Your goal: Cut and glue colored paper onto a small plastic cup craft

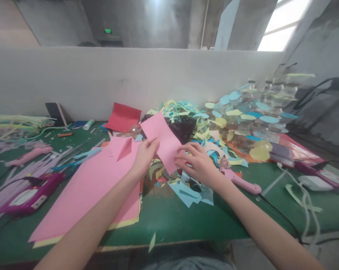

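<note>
A pink sheet of paper (164, 140) is held up at a tilt above the table. My left hand (147, 153) pinches its lower left edge between thumb and fingers. At the sheet's right edge is my right hand (196, 161), fingers apart and slightly curved; they reach the edge, with no clear grip on it. Under my left forearm lies a stack of large pink sheets (102, 183), with yellow sheets showing below. A folded pink piece (123, 148) stands on top of the stack.
Paper scraps (186, 110) heap over a black bag (186, 129). Blue offcuts (187, 193) lie ahead. A pink glue gun (239, 180) with a cord is to the right, another pink tool (30, 155) to the left. Purple devices (31, 193), a red sheet (123, 117) and clear cups with paper discs (269, 119) surround.
</note>
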A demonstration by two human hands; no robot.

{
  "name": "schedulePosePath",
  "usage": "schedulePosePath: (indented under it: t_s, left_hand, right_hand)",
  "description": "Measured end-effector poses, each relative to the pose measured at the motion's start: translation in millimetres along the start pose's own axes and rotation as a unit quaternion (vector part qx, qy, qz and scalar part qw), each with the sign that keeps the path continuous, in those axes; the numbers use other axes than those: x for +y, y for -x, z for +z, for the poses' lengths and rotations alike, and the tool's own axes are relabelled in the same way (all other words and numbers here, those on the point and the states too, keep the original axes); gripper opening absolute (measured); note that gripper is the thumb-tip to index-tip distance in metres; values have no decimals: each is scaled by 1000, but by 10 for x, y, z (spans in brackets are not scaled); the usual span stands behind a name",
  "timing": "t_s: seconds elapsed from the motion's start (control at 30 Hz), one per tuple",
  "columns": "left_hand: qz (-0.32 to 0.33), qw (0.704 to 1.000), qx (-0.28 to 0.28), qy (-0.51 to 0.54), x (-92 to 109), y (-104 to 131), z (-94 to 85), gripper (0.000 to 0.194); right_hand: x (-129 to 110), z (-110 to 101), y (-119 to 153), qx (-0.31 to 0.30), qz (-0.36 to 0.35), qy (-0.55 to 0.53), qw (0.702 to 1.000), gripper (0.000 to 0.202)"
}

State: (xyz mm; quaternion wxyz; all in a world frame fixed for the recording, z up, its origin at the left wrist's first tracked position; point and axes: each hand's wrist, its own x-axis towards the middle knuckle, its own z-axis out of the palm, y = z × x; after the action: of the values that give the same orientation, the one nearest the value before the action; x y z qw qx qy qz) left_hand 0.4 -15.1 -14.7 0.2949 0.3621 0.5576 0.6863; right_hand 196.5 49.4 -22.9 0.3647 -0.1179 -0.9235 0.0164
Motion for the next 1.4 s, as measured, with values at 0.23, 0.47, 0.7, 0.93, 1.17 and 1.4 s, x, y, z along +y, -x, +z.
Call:
schedulePosePath:
  t_s: [0.23, 0.47, 0.7, 0.93, 1.17, 1.4]
  left_hand:
    - [-21, 998, -18, 65, -55, 16, 33, 26]
    - [-1, 1000, 12, -3, -121, 6, -5, 25]
    - [11, 999, -29, 14, -63, 60, 38, 32]
    - [5, 1000, -25, 11, -40, 124, 52, 33]
    - [36, 994, -102, 10, -57, 146, 109, 46]
    - [7, 992, -122, -23, -94, 179, 149, 42]
  right_hand:
    - [2, -47, 7, -65, -31, 1, 997, 45]
    - [21, 16, -18, -17, 74, -126, 989, 24]
    - [34, 39, -54, -13, 250, -293, 923, 27]
    - [52, 91, -40, 1, 296, -328, 897, 17]
    - [50, 144, -64, 46, 298, -391, 870, 28]
    - [32, 102, -90, 45, 315, -421, 849, 31]
